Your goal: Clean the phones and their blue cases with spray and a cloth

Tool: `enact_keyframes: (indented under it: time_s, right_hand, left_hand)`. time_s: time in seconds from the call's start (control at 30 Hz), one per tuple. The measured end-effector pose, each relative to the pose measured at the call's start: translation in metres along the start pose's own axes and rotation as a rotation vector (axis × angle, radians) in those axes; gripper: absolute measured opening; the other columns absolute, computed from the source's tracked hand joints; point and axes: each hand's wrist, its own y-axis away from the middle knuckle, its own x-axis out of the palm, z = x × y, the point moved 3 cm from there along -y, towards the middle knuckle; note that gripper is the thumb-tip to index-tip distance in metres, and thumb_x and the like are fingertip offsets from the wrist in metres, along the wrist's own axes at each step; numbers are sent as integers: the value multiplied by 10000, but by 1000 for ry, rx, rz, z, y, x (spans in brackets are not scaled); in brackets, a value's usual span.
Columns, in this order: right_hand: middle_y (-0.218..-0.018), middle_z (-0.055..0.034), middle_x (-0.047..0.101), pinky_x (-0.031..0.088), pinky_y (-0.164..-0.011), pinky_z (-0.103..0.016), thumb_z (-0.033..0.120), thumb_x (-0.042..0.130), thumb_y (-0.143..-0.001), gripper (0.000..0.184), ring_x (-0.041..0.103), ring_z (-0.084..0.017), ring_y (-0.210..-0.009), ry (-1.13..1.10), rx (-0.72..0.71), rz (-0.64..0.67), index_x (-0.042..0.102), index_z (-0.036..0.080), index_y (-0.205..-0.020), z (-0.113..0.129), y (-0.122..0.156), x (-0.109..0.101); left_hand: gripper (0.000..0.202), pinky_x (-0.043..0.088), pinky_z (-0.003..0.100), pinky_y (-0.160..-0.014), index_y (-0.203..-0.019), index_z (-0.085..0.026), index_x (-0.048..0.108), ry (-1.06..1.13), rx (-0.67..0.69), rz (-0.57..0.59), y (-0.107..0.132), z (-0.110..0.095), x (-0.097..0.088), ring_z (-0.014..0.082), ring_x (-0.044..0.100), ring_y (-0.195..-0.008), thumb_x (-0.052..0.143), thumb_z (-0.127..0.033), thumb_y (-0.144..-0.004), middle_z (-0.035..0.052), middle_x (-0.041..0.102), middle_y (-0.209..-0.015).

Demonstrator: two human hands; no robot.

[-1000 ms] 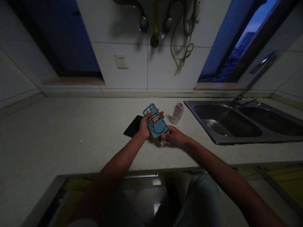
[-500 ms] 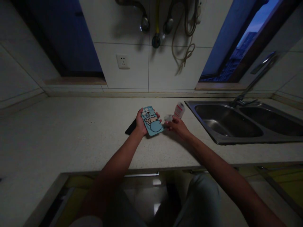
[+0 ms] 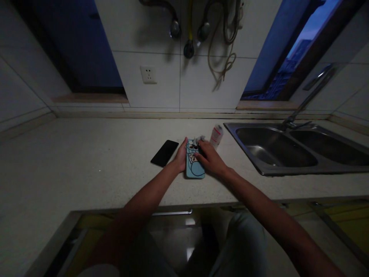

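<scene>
Dim overall. Bluish daylight comes from the window [image 3: 300,50] above the sink [image 3: 302,172]; steel glints faintly. Far from the sink, edges bow, perhaps blurred.

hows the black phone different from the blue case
The phone is plain black; the case is light blue with a cartoon. The phone lies untouched, slanted; the left hand holds the case, the right hand presses a wipe on it. Both lie flat on the counter.

— Where's the case [image 3: 195,168]?
— On the counter [image 3: 86,161] before me, between my left hand [image 3: 181,157] and right hand [image 3: 209,158], tissue [image 3: 198,139] on its far end. Phone [image 3: 164,152] just left of it; bottle [image 3: 216,135] behind, to the right, near the sink [image 3: 259,171].
</scene>
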Motion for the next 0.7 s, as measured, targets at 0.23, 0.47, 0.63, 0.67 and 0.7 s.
enact_keyframes:
  time_s: [0.23, 0.47, 0.63, 0.67, 0.7]
  right_hand:
    - [-949, -135, 727, 507, -832, -394, 322, 437, -1029, 308, 646, -261, -885, 201, -44, 139, 691, 149, -1052, 22, -6, -13]
    - [-671, -51, 683, 456, -672, -273, 353, 463, -1037, 412, 614, -150, -637, 37, -356, 233, 689, 175, -743, 45, 5, -11]
    - [-681, -40, 706, 484, -642, -256, 373, 499, -1028, 377, 639, -140, -625, -175, -311, 119, 707, 179, -780, 50, 8, -8]
    - [-768, -55, 743, 516, -693, -274, 372, 508, -1024, 330, 676, -156, -695, -195, -268, 50, 730, 184, -867, 48, 8, -10]
    - [-876, -69, 770, 543, -763, -301, 370, 514, -1020, 291, 707, -176, -788, -213, -217, -20, 741, 194, -973, 44, 6, -12]
  left_hand:
    - [671, 586, 463, -830, -1111, -75, 695, 5, 58, -121, -5, -10, -6, 301, 750, -836, 299, -605, -998, 162, 767, -883]
    - [667, 600, 469, -777, -1060, -105, 677, 5, 133, -153, -4, -18, -17, 293, 747, -821, 332, -669, -967, 158, 747, -841]
    - [695, 604, 462, -769, -1098, -96, 678, -21, 111, -132, -4, -18, -16, 290, 748, -801, 323, -678, -965, 166, 753, -852]
    - [699, 604, 453, -768, -1096, -88, 685, -31, 102, -132, -5, -17, -15, 291, 749, -795, 314, -668, -971, 169, 753, -841]
    - [697, 604, 447, -770, -1098, -83, 691, -39, 90, -121, -5, -15, -14, 293, 750, -793, 308, -654, -978, 170, 754, -835]
